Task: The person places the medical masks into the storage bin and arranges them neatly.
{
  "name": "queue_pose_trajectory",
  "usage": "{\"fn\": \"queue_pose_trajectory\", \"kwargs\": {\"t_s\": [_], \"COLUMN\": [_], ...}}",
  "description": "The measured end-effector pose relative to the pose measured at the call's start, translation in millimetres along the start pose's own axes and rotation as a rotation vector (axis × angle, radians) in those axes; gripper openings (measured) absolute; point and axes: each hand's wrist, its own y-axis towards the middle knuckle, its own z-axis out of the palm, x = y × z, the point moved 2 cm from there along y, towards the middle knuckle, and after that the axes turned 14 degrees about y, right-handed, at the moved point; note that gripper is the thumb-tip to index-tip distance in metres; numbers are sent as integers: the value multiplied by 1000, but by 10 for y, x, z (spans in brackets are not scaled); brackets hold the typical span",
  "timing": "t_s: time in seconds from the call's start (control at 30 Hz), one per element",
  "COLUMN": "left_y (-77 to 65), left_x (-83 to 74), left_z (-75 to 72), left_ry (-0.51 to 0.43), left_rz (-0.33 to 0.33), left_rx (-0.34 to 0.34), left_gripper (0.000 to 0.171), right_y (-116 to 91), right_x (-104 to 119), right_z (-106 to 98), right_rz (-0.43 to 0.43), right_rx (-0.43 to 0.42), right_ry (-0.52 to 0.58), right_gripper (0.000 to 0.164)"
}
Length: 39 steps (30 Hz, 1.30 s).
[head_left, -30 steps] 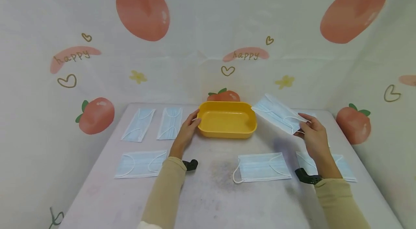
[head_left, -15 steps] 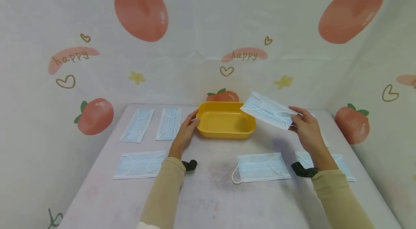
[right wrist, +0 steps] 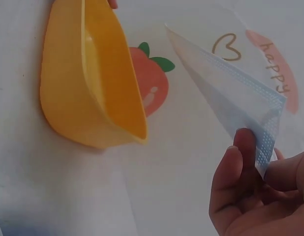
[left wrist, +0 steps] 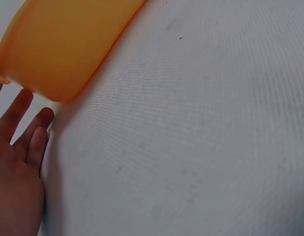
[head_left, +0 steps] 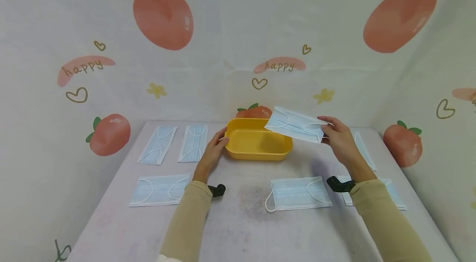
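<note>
My right hand (head_left: pixel 340 138) pinches one short end of a pale blue face mask (head_left: pixel 293 123) between thumb and fingers. In the head view this mask hangs tilted in the air, its far end over the right part of a yellow plastic basin (head_left: pixel 256 156). From the right wrist, the mask (right wrist: pixel 235 93) is seen nearly edge-on, apart from the basin (right wrist: pixel 68 98). At the basin's left end rests my left hand (head_left: pixel 212 154), its fingers fairly straight against the outer wall. In the left wrist view the fingertips (left wrist: pixel 43 117) lie close to the basin's end.
Two masks lie at the table's back left, the nearer one a mask (head_left: pixel 193 143) beside my left hand. Another mask (head_left: pixel 160 191) lies front left. Front right are a mask (head_left: pixel 300 193) and one partly under my right forearm (head_left: pixel 394 196). A further mask (head_left: pixel 362 150) shows behind that wrist.
My right hand has moved left and slightly up with the face mask, bringing its far end from beside the basin to over its right part. My left hand stays at the basin.
</note>
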Motion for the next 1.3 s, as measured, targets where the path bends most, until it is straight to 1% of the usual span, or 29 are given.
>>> {"fn": "queue_pose_trajectory", "kwargs": {"t_s": [0.27, 0.43, 0.57, 0.7, 0.83, 0.97, 1.3], "left_y": [24, 10, 5, 26, 46, 39, 41], "left_x": [-11, -26, -22, -3, 18, 16, 5], "left_z": [-8, -5, -14, -15, -9, -8, 8], "left_ry": [-34, -50, -55, -58, -69, -70, -53], "left_rz": [15, 0, -9, 7, 11, 0, -20], "left_rx": [1, 12, 3, -6, 4, 13, 0], "left_gripper": [46, 46, 46, 47, 47, 46, 46], "right_y": [170, 255, 327, 393, 452, 520, 620], "right_x": [48, 42, 30, 17, -6, -50, -155], "right_z": [127, 224, 316, 394, 464, 542, 756], "right_rz": [46, 66, 79, 95, 100, 105, 143], "right_rx": [38, 58, 80, 111, 144, 162, 172], "right_ry": [-31, -34, -49, -79, -112, -126, -144], "right_gripper": [47, 46, 46, 45, 45, 44, 43]}}
